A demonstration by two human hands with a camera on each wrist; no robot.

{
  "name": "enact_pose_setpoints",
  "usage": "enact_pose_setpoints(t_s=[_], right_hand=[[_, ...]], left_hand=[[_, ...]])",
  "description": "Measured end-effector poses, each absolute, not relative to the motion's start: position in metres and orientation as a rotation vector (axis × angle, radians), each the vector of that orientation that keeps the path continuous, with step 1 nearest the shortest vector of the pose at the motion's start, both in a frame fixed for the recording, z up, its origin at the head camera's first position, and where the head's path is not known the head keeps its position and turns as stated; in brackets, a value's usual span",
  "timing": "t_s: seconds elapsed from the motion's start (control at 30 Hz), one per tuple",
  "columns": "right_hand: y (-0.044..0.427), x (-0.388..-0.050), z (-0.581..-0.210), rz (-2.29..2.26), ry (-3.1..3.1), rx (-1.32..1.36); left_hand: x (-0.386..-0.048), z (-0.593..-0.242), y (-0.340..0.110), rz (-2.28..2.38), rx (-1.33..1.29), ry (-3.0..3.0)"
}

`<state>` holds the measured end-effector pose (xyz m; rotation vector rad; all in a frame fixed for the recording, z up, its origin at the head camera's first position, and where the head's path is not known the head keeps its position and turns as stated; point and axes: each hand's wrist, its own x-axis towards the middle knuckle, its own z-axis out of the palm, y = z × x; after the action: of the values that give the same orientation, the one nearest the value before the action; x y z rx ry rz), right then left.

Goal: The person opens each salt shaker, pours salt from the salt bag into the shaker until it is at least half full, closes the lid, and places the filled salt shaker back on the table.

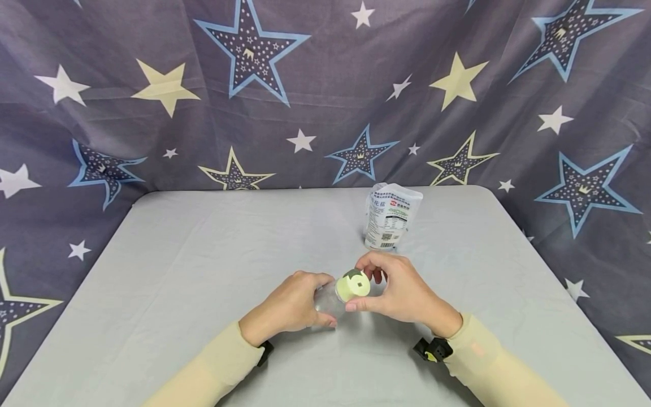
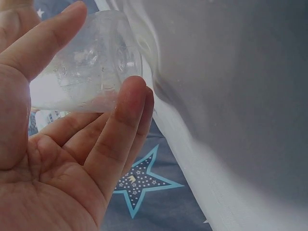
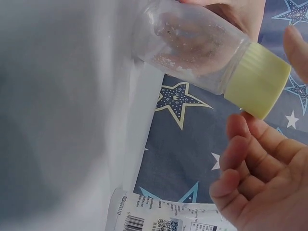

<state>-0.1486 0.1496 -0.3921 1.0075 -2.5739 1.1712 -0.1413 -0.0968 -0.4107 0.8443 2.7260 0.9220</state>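
Observation:
A clear bottle (image 1: pixel 329 301) with white grains inside is held tilted over the table, its pale yellow cap (image 1: pixel 353 286) pointing right. My left hand (image 1: pixel 296 301) grips the bottle's body between thumb and fingers, as the left wrist view also shows. The cap's end bears a small square mark, with a dark patch on its upper side in the head view. My right hand (image 1: pixel 402 287) has its thumb and curled fingers around the cap; a fingertip touches its edge in the right wrist view. Just beyond the right hand stands a white printed pouch (image 1: pixel 390 217).
The bottle is above a table with a pale grey cover (image 1: pixel 213 237). A dark star-patterned cloth (image 1: pixel 305 73) hangs behind the table and along its sides. Each wrist wears a small black device, such as the right one (image 1: pixel 433 349).

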Motion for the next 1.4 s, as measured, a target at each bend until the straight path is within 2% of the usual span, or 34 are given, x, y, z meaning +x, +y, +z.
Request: enact_pose_setpoints(t_s=[1.4], right_hand=[[0.1541, -0.1503, -0.3889, 1.216, -2.475, 1.228]], left_hand=[[-0.1416, -0.412, -0.0971, 0.936, 0.877, 2.725]])
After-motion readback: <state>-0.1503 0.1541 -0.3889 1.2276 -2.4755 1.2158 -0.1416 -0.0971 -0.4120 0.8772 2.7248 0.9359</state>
